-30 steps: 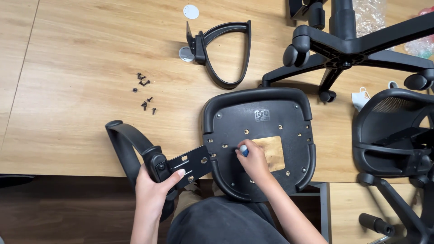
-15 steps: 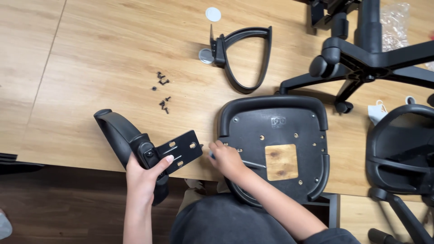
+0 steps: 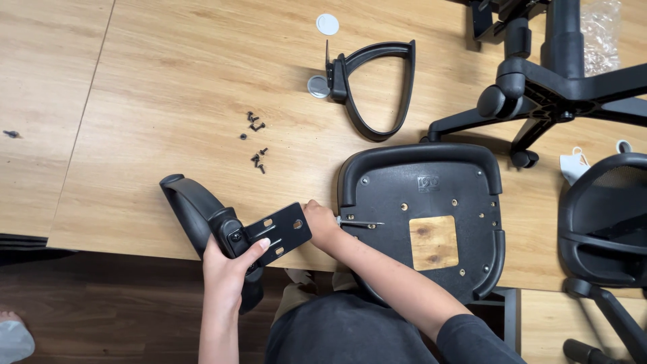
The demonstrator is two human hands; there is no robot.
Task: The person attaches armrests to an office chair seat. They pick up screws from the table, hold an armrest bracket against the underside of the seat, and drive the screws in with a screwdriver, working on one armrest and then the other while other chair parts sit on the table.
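Left hand [image 3: 232, 269]: grasping the black armrest [image 3: 202, 216] at its metal bracket [image 3: 280, 231], lower left of centre, thumb on the plate.
Right hand [image 3: 322, 226]: clenched around a screwdriver [image 3: 357, 222], its shaft lying across the seat's left edge.
Seat pan [image 3: 424, 222]: black, upside down, centre right on the counter [image 3: 168, 81], a bare wooden patch [image 3: 433, 243] showing.
Screws [image 3: 255, 145]: loose cluster, centre left, apart from both hands.
Second armrest [image 3: 374, 84]: upper centre, beside two white discs [image 3: 327, 24].
Chair base [image 3: 559, 81]: upper right.
Backrest [image 3: 606, 216]: right edge.
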